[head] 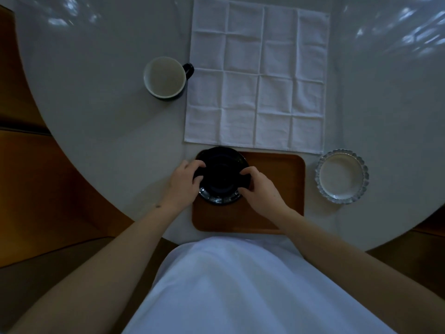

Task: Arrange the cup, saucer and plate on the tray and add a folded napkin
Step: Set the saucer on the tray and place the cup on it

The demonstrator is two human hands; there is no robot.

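Head view: the left hand (184, 183) and right hand (258, 189) grip opposite edges of a glossy black saucer (220, 175), fingers curled over its rim, at the far-left corner of the brown wooden tray (274, 189). The tray's long side runs left to right. Beyond it lies an unfolded creased white napkin (257, 75), the dark cup (166, 77) to its left, handle pointing right. A fluted glass plate (342, 175) sits right of the tray on the pale round tabletop (96, 92).

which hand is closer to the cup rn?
Left. The left hand grips the black saucer's left rim, below the cup and slightly right of it. The right hand grips the saucer's right rim, farther to the cup's right.
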